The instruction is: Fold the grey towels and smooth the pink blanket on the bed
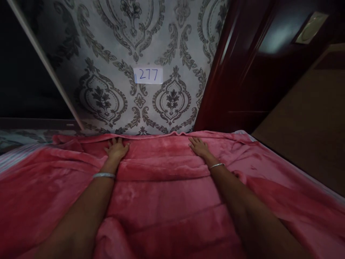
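Note:
A pink-red plush blanket point(167, 201) spreads across the whole lower view, with soft folds and wrinkles running over it. My left hand point(116, 149) lies on it close to its far edge, fingers spread and pointing toward the wall. To the right, my right hand point(198, 146) rests flat on the same blanket near that edge, its fingers stretched out. Both arms reach forward, with a bracelet on each wrist. Between the hands the far edge of the blanket is slightly wavy. A raised fold point(113, 237) stands beside my left forearm.
Behind the blanket rises a patterned wall point(140, 36) bearing a paper label point(148, 75) marked 277. A dark red wooden panel point(242, 72) stands at the right, a dark screen-like panel point(29, 72) at the left. Striped cloth point(16, 158) shows under the blanket's left edge.

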Tool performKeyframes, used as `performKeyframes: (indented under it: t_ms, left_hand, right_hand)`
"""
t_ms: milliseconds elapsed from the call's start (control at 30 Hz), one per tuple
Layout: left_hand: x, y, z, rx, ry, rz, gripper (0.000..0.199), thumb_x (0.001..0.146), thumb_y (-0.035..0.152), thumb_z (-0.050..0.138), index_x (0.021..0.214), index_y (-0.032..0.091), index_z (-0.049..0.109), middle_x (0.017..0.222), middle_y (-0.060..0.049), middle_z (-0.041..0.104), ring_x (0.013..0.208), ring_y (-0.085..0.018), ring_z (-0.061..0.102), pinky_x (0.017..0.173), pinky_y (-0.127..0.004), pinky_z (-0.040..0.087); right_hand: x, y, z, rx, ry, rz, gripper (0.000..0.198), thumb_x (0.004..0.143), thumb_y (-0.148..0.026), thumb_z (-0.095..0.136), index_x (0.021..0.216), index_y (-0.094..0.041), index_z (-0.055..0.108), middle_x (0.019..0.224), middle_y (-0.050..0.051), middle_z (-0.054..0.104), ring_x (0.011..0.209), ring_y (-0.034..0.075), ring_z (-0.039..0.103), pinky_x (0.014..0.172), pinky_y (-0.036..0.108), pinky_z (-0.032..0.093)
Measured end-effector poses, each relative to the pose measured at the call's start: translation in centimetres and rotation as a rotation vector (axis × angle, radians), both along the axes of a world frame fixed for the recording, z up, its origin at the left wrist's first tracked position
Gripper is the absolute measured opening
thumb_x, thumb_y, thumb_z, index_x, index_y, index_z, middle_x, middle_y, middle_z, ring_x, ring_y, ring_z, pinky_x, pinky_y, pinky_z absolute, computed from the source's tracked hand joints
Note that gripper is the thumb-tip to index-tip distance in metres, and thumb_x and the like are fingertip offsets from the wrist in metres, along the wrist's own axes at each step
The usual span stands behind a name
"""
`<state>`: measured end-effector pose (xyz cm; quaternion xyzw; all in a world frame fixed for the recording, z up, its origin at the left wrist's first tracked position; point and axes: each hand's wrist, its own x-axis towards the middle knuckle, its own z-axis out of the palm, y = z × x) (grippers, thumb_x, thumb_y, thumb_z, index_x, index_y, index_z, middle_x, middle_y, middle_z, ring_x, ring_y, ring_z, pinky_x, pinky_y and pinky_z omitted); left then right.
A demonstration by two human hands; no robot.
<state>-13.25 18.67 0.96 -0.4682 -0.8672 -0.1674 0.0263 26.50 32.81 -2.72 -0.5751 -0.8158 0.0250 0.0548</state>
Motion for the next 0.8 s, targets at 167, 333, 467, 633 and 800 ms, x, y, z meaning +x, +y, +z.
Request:
performKeyframes:
  t_ms: [167,333,467,633,800]
  left_hand:
    - [-0.5,0.3,0.3,0.03,0.023,-0.05,0.064,0.093,0.045,0.037,0.147,0.013,0.046,0.154,-0.026,0.043,0.138,-0.045,0.042,0.107,-0.068,0.038]
    - [-0.7,0.9,0.2,-0.085,0.016,-0.038,0.064,0.095,0.046,0.032,0.144,0.009,0.048,0.153,-0.027,0.042,0.138,-0.045,0.041,0.108,-0.066,0.037]
    - [-0.9,1.2,0.2,-0.112,0.048,-0.017,0.064,0.095,0.049,0.032,0.144,0.012,0.049,0.153,-0.026,0.042,0.138,-0.043,0.043,0.106,-0.063,0.04]
    - [-0.9,1.5,0.6,-0.222,0.047,-0.001,0.065,0.097,0.048,0.023,0.142,0.011,0.053,0.153,-0.024,0.044,0.139,-0.041,0.042,0.109,-0.06,0.039]
    - [-0.6,1.8,1.0,-0.28,0.08,0.014,0.071,0.097,0.05,0.015,0.144,0.011,0.052,0.154,-0.023,0.044,0.142,-0.04,0.041,0.109,-0.058,0.039]
  right_hand:
    - [2.2,2.1,1.4,0.036,0.051,-0.146,0.055,0.104,-0.043,0.032,0.155,-0.027,0.043,0.163,0.012,0.038,0.148,0.033,0.032,0.111,0.061,0.038]
    - [6.1,5.3,1.4,0.067,0.097,-0.34,0.061,0.102,-0.043,0.041,0.16,-0.025,0.035,0.169,0.013,0.023,0.152,0.039,0.024,0.111,0.065,0.035]
    - [7.9,6.7,1.1,0.076,0.123,-0.283,0.047,0.1,-0.035,0.046,0.143,-0.02,0.059,0.15,0.016,0.054,0.138,0.03,0.048,0.111,0.045,0.041]
    - [11.3,6.8,2.1,0.188,0.149,-0.426,0.048,0.099,-0.013,0.032,0.138,-0.007,0.059,0.137,0.021,0.062,0.13,0.026,0.055,0.108,0.034,0.04]
    - [16.1,6.1,3.0,0.258,0.176,-0.614,0.057,0.094,-0.008,0.034,0.15,-0.002,0.044,0.142,0.03,0.053,0.123,0.032,0.059,0.099,0.04,0.047]
